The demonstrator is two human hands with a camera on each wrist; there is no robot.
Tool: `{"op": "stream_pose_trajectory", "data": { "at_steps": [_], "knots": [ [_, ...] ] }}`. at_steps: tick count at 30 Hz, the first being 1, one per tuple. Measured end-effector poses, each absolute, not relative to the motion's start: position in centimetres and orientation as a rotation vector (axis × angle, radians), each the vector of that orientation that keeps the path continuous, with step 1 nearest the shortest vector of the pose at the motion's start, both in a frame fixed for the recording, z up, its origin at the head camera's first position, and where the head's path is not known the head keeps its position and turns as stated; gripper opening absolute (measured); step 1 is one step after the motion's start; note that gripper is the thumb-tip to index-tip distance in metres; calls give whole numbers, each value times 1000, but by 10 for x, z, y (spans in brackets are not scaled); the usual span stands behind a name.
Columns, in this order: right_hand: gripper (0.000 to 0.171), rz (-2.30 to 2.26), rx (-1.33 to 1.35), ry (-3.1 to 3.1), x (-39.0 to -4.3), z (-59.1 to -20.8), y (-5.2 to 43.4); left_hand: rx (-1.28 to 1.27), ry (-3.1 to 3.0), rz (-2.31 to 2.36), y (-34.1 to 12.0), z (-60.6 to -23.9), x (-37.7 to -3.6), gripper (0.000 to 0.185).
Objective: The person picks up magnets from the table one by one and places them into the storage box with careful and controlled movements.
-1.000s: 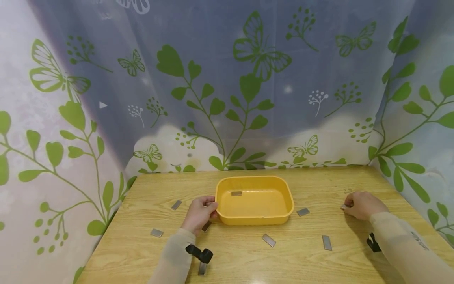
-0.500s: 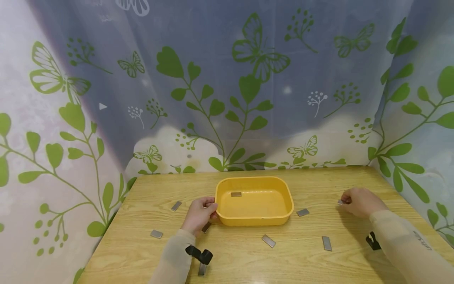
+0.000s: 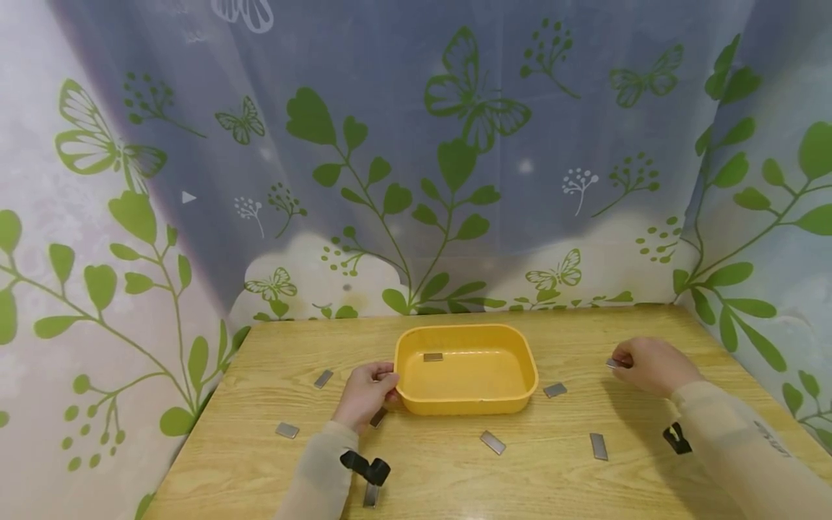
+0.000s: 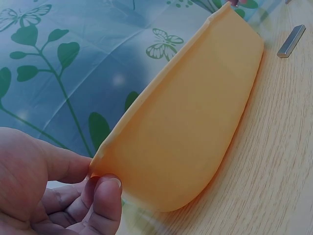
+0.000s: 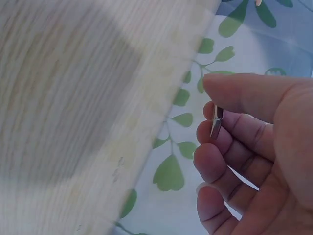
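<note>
My left hand (image 3: 364, 396) pinches the left rim of a yellow plastic basin (image 3: 466, 406), thumb on one side and fingers on the other. The left wrist view shows that grip close up, at one end of the basin (image 4: 181, 122). Over the right part of the table, my right hand (image 3: 656, 367) holds a small flat metal bar (image 3: 612, 363) between thumb and fingers. Seen from the right wrist, the bar (image 5: 216, 122) stands edge-on under the thumb. One similar metal bar (image 3: 432, 357) lies inside the basin, near its back left.
Several more metal bars lie scattered on the wooden table (image 3: 429, 477). One bar (image 3: 555, 390) is just right of the basin, another (image 3: 492, 442) in front, and one (image 3: 378, 417) beside my left hand. A patterned curtain (image 3: 364, 180) hangs behind the table.
My right hand has moved left and a little farther back with the metal bar, its shadow now farther from it. The left hand and the basin stay in place.
</note>
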State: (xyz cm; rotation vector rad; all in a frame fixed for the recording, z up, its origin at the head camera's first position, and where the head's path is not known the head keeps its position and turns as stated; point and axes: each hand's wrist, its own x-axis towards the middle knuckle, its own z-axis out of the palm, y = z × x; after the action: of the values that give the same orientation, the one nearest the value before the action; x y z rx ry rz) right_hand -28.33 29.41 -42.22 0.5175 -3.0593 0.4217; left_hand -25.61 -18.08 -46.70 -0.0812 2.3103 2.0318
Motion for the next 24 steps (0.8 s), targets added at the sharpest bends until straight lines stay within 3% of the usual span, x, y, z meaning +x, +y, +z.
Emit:
{"op": "stream_pose_trajectory", "data": {
  "at_steps": [24],
  "knots": [
    [13,272,876,-2494,-273,-396,243,-116,2284,2022,-181,-466,-257,31]
  ]
}}
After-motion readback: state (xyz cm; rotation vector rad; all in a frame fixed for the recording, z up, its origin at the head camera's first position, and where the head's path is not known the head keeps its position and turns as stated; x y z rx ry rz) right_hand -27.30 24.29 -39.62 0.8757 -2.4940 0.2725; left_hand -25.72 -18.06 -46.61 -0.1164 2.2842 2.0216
